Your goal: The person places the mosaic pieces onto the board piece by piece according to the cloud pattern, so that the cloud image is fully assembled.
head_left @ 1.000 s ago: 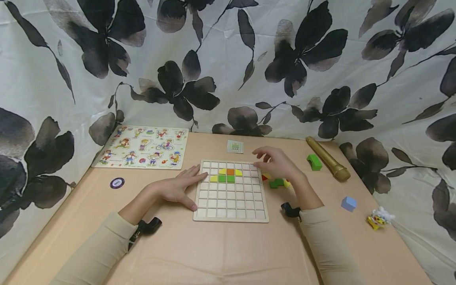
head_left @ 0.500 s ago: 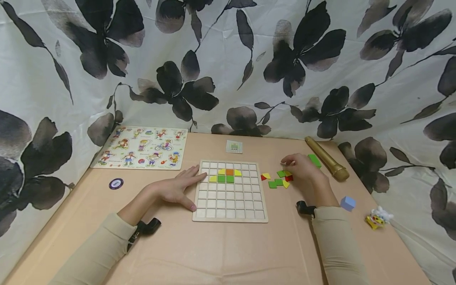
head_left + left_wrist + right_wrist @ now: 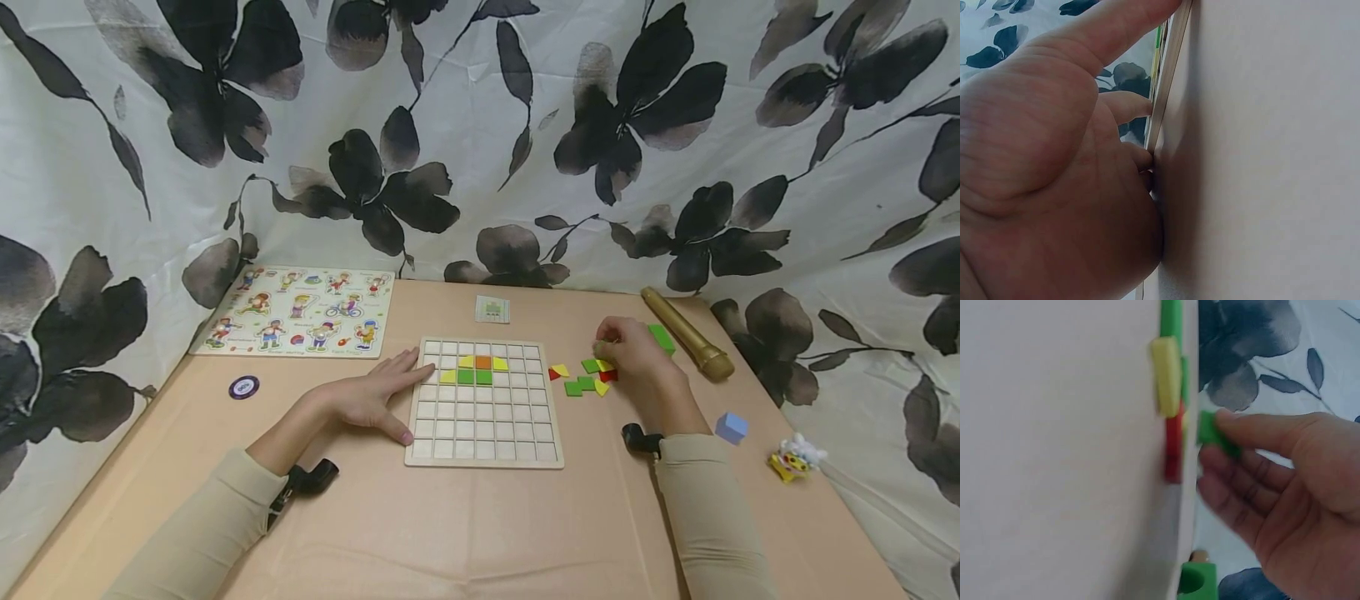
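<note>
On a tan-covered table, against a white cloth printed with dark flowers, we see a gridded board between two hands.
We find the covering faintly creased near us and the cloth rising behind and at the sides; the board is pale and square-celled, yellow, green and orange tiles filling two short rows in its upper part, the left hand touching its left edge with spread fingers, while the right hand pinches a small green piece, slightly blurred, near loose red, yellow and green pieces right of the board.
</note>
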A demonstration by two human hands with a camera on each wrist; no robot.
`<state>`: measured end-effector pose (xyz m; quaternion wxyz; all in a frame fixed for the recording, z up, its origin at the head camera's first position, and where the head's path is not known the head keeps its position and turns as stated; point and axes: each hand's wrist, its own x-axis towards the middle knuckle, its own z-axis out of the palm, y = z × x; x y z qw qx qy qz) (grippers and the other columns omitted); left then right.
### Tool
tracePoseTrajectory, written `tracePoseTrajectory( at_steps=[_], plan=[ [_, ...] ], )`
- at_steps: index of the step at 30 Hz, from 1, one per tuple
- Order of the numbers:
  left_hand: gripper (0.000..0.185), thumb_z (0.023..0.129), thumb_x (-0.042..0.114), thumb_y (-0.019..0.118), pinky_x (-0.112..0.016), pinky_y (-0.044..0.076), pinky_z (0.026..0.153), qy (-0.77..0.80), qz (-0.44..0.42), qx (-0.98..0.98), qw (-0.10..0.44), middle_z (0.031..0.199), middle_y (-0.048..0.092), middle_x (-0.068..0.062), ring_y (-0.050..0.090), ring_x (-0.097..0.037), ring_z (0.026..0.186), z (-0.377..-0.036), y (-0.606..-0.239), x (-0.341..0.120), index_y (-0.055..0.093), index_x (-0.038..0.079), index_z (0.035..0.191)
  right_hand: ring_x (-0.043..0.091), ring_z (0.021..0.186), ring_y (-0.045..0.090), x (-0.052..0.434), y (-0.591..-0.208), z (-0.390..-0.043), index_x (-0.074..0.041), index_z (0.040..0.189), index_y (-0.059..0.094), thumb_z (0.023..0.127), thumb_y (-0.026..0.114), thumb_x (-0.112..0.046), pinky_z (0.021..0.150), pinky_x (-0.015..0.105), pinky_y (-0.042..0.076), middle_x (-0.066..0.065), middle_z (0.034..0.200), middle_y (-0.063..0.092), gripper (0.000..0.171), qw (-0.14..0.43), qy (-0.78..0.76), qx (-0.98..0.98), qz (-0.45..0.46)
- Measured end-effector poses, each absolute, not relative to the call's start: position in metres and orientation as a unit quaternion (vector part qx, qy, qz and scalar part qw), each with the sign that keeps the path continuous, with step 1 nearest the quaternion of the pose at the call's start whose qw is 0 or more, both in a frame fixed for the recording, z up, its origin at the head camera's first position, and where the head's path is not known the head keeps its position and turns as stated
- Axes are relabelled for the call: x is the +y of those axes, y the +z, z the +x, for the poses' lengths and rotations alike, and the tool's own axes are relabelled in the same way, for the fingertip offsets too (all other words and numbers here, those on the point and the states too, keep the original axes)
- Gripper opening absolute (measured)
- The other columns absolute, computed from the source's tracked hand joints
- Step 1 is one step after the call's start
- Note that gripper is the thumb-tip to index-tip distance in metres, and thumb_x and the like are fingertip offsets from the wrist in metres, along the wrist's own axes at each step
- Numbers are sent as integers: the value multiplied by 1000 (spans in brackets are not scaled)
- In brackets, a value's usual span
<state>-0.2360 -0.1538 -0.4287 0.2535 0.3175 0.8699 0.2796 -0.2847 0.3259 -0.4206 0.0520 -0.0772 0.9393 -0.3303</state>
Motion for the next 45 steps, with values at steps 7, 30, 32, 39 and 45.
tracePoseTrajectory(
  at_steps=[7,30,32,39,45],
  plan=[
    [119,75,49,89,-66,-2,127,277,317,871,253,175,-11,-17,-12,-42,161,-237,-429,-154,21,18,168,31,93,71,302,-403,-285,-1,125,68,100,69,-10,83,34,61,17,106,71,26,30,-422,894,-148],
    [119,75,50,89,-66,-2,127,277,321,870,251,175,-11,-18,-12,-43,161,-237,-430,-153,21,18,168,17,80,56,204,-417,-269,-6,109,76,88,83,-10,70,26,48,3,87,65,23,131,-355,885,-270],
    [119,75,50,89,-66,-2,127,277,322,870,250,175,-11,-18,-12,-43,160,-237,-430,-153,21,17,168,17,79,56,201,-418,-268,-6,109,76,88,84,-9,71,27,48,3,86,65,23,139,-355,885,-269],
    [119,76,52,89,-65,-2,127,276,320,871,250,175,-11,-18,-13,-42,161,-237,-431,-154,21,19,168,19,79,56,195,-424,-267,-7,109,76,87,84,-10,69,27,45,2,82,61,24,149,-346,890,-257],
    [119,75,51,89,-65,-2,127,279,315,871,253,175,-11,-16,-13,-41,161,-237,-431,-154,21,19,168,18,80,57,198,-424,-269,-8,112,76,87,84,-12,70,27,48,1,85,64,26,140,-342,892,-260]
  ],
)
